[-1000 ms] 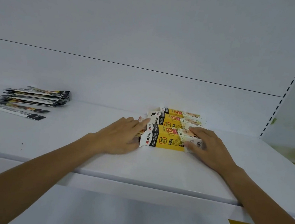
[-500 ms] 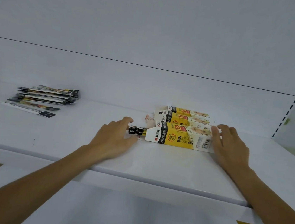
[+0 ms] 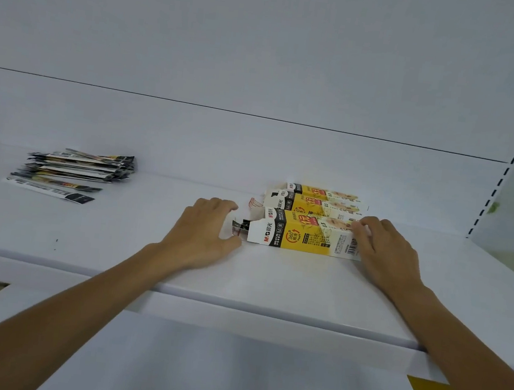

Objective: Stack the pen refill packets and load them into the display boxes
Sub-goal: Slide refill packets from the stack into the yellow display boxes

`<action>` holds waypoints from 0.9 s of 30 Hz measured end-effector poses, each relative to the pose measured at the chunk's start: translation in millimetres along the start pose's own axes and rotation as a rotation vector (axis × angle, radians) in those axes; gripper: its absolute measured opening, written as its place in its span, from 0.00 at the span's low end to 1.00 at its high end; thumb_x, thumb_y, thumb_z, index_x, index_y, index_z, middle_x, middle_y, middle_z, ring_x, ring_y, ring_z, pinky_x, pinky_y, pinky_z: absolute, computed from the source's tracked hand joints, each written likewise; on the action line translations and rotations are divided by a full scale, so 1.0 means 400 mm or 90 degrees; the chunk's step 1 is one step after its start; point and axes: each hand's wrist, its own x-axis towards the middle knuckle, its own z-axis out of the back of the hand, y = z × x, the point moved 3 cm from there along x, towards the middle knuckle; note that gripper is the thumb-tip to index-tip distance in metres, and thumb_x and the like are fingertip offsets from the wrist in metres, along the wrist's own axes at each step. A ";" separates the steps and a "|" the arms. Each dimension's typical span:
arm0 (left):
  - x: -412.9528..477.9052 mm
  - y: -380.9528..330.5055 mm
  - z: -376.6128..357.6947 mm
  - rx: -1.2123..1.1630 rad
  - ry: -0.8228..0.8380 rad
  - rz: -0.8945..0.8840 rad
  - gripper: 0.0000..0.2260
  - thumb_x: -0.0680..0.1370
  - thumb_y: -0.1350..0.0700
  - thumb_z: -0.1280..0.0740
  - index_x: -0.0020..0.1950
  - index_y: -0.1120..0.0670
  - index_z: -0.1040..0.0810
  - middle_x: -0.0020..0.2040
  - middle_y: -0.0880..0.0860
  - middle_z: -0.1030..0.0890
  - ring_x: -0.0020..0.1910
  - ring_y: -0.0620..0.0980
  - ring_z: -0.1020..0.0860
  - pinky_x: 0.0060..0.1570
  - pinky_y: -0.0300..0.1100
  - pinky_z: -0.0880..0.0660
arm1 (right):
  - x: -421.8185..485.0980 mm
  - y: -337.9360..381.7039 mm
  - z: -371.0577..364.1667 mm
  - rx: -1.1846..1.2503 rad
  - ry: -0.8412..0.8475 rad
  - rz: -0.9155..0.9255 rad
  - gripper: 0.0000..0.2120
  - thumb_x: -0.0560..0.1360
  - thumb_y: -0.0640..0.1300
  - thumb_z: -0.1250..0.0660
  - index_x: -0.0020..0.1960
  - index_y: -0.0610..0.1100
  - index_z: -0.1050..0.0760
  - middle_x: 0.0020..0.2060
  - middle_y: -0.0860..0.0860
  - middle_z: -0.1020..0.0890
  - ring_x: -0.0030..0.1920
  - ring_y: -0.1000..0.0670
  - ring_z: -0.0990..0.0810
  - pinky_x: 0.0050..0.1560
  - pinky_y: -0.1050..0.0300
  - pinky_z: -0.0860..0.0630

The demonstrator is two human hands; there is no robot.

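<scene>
Centre right, on the shelf (image 3: 115, 243): my right hand (image 3: 383, 254) grips the front display box (image 3: 305, 237) at its right end. My left hand (image 3: 203, 230) curls beside the refill packets (image 3: 241, 226) protruding from it; I cannot tell whether it grips them. Loose packets (image 3: 79, 168) lie upper left.

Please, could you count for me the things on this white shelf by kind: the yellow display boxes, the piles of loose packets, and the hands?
Display boxes: 3
Piles of loose refill packets: 1 (its packets overlap too much to count)
Hands: 2, left hand and right hand
Total: 6
</scene>
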 end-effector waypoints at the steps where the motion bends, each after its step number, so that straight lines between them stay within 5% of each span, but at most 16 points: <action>1: -0.002 0.000 0.001 -0.019 -0.008 0.002 0.22 0.75 0.51 0.36 0.69 0.51 0.35 0.65 0.47 0.29 0.65 0.50 0.35 0.61 0.42 0.40 | 0.000 0.001 0.000 -0.002 -0.002 0.002 0.18 0.80 0.54 0.50 0.58 0.45 0.29 0.51 0.46 0.25 0.48 0.43 0.24 0.43 0.52 0.31; 5: -0.009 -0.014 0.031 -0.003 -0.147 -0.013 0.15 0.74 0.58 0.36 0.60 0.53 0.28 0.53 0.45 0.20 0.49 0.50 0.26 0.54 0.41 0.36 | 0.001 0.003 0.000 -0.006 0.001 0.004 0.17 0.80 0.53 0.50 0.58 0.45 0.30 0.51 0.46 0.25 0.48 0.43 0.24 0.42 0.53 0.32; 8: -0.011 -0.018 0.036 -0.012 -0.142 -0.013 0.14 0.74 0.59 0.37 0.59 0.53 0.27 0.51 0.45 0.19 0.41 0.48 0.29 0.51 0.40 0.37 | 0.001 0.000 0.000 -0.001 0.001 0.003 0.17 0.80 0.54 0.50 0.58 0.45 0.30 0.51 0.46 0.25 0.48 0.43 0.24 0.43 0.52 0.31; 14: -0.008 -0.003 -0.005 -0.044 0.001 -0.008 0.19 0.73 0.58 0.37 0.64 0.51 0.31 0.57 0.42 0.22 0.57 0.48 0.29 0.52 0.39 0.37 | 0.004 0.000 -0.004 -0.005 -0.002 0.007 0.17 0.80 0.53 0.50 0.58 0.45 0.30 0.51 0.46 0.25 0.47 0.43 0.24 0.42 0.52 0.31; 19: -0.002 -0.014 -0.024 -0.140 0.111 -0.046 0.28 0.65 0.52 0.42 0.67 0.47 0.33 0.56 0.44 0.25 0.54 0.43 0.32 0.51 0.37 0.35 | 0.003 -0.003 -0.005 -0.001 -0.003 0.007 0.16 0.80 0.53 0.49 0.58 0.45 0.30 0.50 0.47 0.25 0.46 0.44 0.24 0.42 0.53 0.31; 24: 0.029 0.003 -0.023 -0.188 0.090 0.045 0.18 0.77 0.54 0.40 0.67 0.49 0.33 0.59 0.45 0.24 0.55 0.47 0.29 0.46 0.38 0.35 | -0.002 0.004 0.000 -0.024 -0.003 0.035 0.14 0.80 0.50 0.49 0.59 0.45 0.30 0.51 0.47 0.25 0.49 0.46 0.26 0.43 0.50 0.27; 27: 0.041 -0.016 -0.026 -0.258 0.139 0.057 0.21 0.71 0.47 0.43 0.63 0.47 0.27 0.52 0.43 0.23 0.50 0.45 0.28 0.42 0.34 0.34 | 0.000 0.003 -0.001 -0.022 -0.004 0.034 0.15 0.80 0.51 0.49 0.58 0.45 0.30 0.51 0.47 0.25 0.48 0.46 0.25 0.41 0.52 0.28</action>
